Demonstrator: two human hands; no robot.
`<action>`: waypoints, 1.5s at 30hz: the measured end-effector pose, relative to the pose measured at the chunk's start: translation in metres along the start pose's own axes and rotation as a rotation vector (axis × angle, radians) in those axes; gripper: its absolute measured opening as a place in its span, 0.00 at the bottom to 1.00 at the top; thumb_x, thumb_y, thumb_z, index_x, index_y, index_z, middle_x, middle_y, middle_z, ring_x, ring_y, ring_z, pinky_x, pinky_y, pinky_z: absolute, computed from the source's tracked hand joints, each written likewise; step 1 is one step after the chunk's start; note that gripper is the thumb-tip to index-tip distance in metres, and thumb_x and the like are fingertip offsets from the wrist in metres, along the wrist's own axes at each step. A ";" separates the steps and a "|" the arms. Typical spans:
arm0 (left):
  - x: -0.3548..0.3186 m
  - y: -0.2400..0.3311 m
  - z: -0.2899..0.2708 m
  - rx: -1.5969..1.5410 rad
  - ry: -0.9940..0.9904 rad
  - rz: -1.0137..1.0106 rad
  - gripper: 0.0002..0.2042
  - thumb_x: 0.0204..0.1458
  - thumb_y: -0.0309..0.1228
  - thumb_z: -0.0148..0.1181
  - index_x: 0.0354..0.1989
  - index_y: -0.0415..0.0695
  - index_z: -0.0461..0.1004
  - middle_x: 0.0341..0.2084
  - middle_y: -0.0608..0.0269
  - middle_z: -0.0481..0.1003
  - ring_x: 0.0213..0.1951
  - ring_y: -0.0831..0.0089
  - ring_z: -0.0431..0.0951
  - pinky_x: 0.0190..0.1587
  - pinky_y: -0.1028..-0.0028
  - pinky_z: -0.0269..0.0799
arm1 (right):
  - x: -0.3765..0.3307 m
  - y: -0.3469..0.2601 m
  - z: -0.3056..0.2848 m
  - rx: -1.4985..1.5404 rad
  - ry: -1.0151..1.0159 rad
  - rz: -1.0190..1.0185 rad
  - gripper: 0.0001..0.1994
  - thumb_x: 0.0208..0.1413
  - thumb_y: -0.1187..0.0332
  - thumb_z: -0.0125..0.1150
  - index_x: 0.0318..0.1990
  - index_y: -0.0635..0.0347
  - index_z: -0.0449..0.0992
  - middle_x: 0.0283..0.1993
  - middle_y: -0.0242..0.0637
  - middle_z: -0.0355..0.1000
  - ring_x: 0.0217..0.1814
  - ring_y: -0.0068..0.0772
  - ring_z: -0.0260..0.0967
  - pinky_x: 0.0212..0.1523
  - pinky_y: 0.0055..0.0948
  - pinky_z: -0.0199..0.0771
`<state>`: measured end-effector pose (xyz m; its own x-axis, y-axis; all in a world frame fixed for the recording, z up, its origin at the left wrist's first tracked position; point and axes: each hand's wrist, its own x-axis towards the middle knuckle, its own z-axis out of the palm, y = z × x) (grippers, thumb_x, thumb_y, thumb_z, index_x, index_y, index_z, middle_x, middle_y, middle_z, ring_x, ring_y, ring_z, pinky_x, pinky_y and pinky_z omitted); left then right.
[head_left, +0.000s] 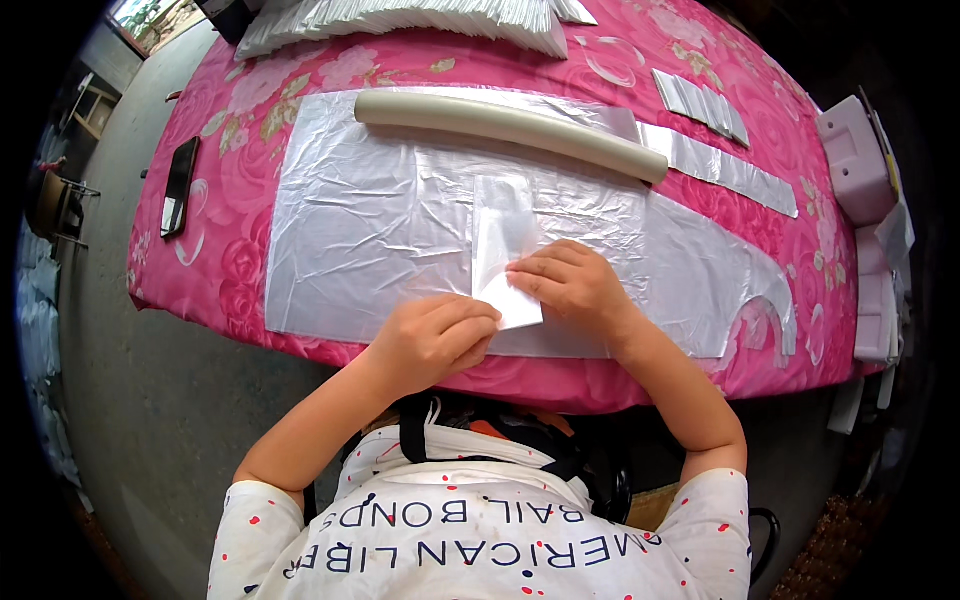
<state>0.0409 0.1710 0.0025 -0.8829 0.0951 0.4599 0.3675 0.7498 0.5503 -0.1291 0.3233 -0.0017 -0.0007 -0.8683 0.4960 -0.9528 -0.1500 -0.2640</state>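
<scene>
A folded strip of thin white plastic (pixel 505 235) lies upright in front of me, on a flat, wrinkled plastic bag (pixel 370 230) with a curved handle cut-out at its right end. My left hand (pixel 435 335) pinches the strip's lower left edge, its fingers curled together. From the right, my right hand (pixel 570 285) has its fingers closed on the strip's right edge, and its fingertips press on the plastic. Beyond the hands, a long beige tube (pixel 510 132) rests across the upper part of the bag.
Pink floral cloth (pixel 240 250) covers the table. At the left lies a black phone (pixel 179 188). A row of folded white plastic (pixel 410 28) stands at the far edge. Folded strips (pixel 720 168) lie at the right, near pale pink containers (pixel 858 160) beside the table.
</scene>
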 end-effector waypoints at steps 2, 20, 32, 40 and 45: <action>-0.007 0.002 -0.004 0.122 -0.053 0.117 0.12 0.43 0.30 0.60 0.36 0.41 0.73 0.41 0.62 0.74 0.44 0.69 0.75 0.48 0.68 0.70 | -0.007 -0.015 0.002 0.007 -0.034 -0.038 0.11 0.40 0.73 0.57 0.35 0.61 0.75 0.39 0.33 0.74 0.40 0.30 0.71 0.42 0.29 0.72; -0.015 -0.012 0.008 0.038 0.068 -0.135 0.22 0.42 0.21 0.58 0.50 0.40 0.70 0.32 0.59 0.77 0.33 0.66 0.77 0.38 0.71 0.68 | -0.019 -0.026 0.005 0.276 -0.055 0.432 0.09 0.43 0.72 0.62 0.36 0.57 0.79 0.31 0.31 0.74 0.30 0.30 0.70 0.32 0.25 0.70; 0.030 -0.015 0.000 -0.226 0.082 -0.865 0.37 0.46 0.27 0.61 0.62 0.30 0.47 0.26 0.56 0.75 0.23 0.70 0.75 0.30 0.75 0.70 | 0.032 0.004 -0.005 0.739 -0.402 1.274 0.15 0.53 0.62 0.56 0.23 0.66 0.77 0.20 0.35 0.72 0.22 0.23 0.73 0.24 0.22 0.67; 0.024 -0.014 0.021 0.347 0.057 -0.258 0.40 0.44 0.34 0.62 0.63 0.32 0.47 0.55 0.46 0.60 0.56 0.54 0.62 0.56 0.61 0.58 | 0.036 0.007 -0.004 0.746 -0.440 1.283 0.14 0.53 0.64 0.57 0.24 0.67 0.76 0.21 0.36 0.71 0.21 0.23 0.71 0.23 0.22 0.69; 0.029 -0.012 0.040 0.333 -0.055 -0.360 0.49 0.43 0.51 0.59 0.63 0.28 0.41 0.63 0.40 0.46 0.66 0.50 0.44 0.64 0.53 0.40 | 0.036 0.007 -0.003 0.725 -0.459 1.250 0.14 0.53 0.65 0.57 0.22 0.67 0.75 0.19 0.35 0.70 0.20 0.22 0.70 0.22 0.20 0.68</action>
<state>-0.0014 0.1911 -0.0187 -0.9539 -0.1813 0.2392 -0.0699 0.9092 0.4105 -0.1372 0.2924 0.0169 -0.4492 -0.6570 -0.6055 -0.0606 0.6985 -0.7130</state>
